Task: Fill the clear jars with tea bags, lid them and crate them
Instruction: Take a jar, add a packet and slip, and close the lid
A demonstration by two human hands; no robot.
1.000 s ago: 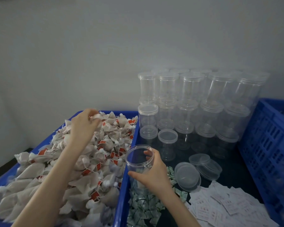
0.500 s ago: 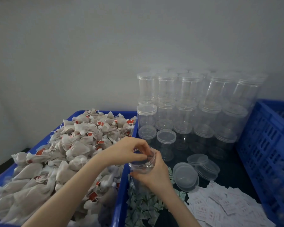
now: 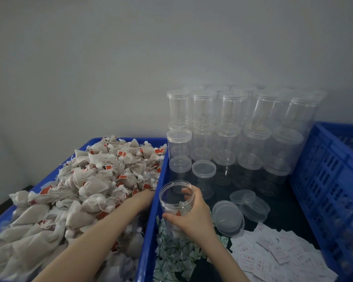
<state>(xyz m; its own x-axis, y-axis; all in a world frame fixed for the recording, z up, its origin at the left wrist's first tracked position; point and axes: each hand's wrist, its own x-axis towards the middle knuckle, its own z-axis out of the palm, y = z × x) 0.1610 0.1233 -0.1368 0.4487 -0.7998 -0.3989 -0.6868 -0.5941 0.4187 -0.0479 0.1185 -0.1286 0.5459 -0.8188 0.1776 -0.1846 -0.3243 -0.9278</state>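
**Open jar held at the tray's edge as tea bags were gathered**

An open clear jar [image 3: 176,202] was held upright by the right hand [image 3: 194,217], its fingers wrapped round the wall, just beside the blue rim that parted the two trays. At least one tea bag with a red tag could be seen low inside it, so the filling was judged to be barely begun. The left hand [image 3: 144,197] was pushed into the heap of tea bags [image 3: 94,184] in the blue tray [image 3: 149,231]; its fingers were buried among the bags, and whether anything was grasped could not be told.

The step was judged best done with the jar's mouth kept level and close to the heap, so that each bag's string and tag were dropped fully inside and nothing was left across the rim where a lid would seat. Loose lids [image 3: 228,217] lay near the right hand, within easy reach.

The count of bags in the jar was obscured by the gripping fingers. The stacked empty jars [image 3: 230,127] blurred into one another at the back, and the blue crate [image 3: 326,180] was cut off at the right edge, its contents unseen
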